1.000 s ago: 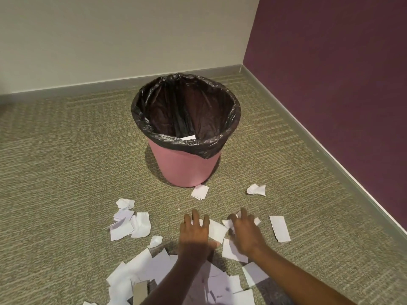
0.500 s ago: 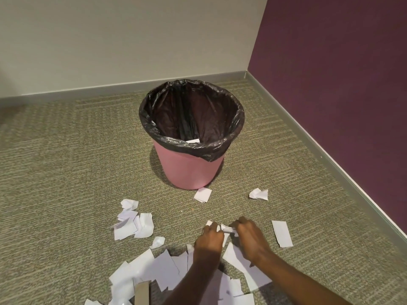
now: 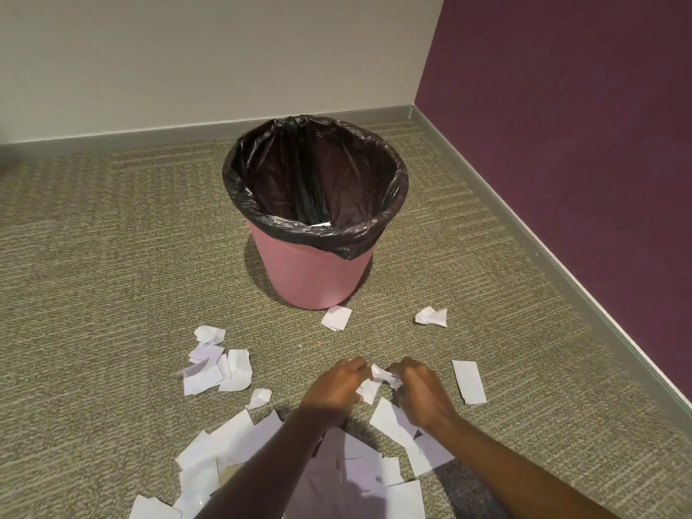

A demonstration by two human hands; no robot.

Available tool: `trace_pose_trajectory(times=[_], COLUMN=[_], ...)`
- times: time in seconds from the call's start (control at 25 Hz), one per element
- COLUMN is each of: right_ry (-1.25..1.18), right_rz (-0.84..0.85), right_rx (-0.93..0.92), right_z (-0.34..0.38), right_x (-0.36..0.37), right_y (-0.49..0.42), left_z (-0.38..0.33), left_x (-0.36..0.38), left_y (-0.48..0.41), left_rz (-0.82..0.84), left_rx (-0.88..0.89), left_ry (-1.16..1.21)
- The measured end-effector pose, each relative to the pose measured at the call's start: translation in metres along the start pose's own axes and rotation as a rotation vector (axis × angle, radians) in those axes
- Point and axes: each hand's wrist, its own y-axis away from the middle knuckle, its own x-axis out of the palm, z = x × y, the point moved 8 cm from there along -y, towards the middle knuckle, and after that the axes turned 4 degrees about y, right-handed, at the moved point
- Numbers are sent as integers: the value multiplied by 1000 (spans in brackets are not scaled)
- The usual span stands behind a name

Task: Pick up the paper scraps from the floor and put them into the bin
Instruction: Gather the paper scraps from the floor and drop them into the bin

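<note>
Head view — crumpled scrap (image 3: 380, 380) between left hand (image 3: 333, 391) and right hand (image 3: 423, 395) — both in a pinch on it

One camera, worn on the person's head, looks forward and down at the floor (image 3: 112, 256); left hand (image 3: 335, 389) and right hand (image 3: 423, 397) lie close below it, bin (image 3: 310, 279) beyond them.
</note>
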Motion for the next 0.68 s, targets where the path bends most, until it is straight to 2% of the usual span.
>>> trace_pose_trajectory(times=[0.2,0.28,0.36,0.48,0.56,0.6,0.68], right_ry=[-5,-59,-150,-220,-376,-503,-765], right_rz=[-1,9,25,131,212,239,215], right_rx=[0,27,24,-129,-228,-254,-248], right_z=[1,3,11,42,71,87,107], right_x=[1,-7,-25,-71,-127,-159,-222], right_y=[-1,-6,-10,-9,2,8,8], left_z=[10,15,19,9,-11,-26,-48], left_x=[6,-7,-39,-115,-190,-232,-314], left_y=[9,13,18,37,59,70,80], left_rz=[-50,-88,-59,90,105,55,-184], left_rx=[-81,-159,-244,-245,-251,-235,-196], left_ry=[90,200,329,488,556,616,769])
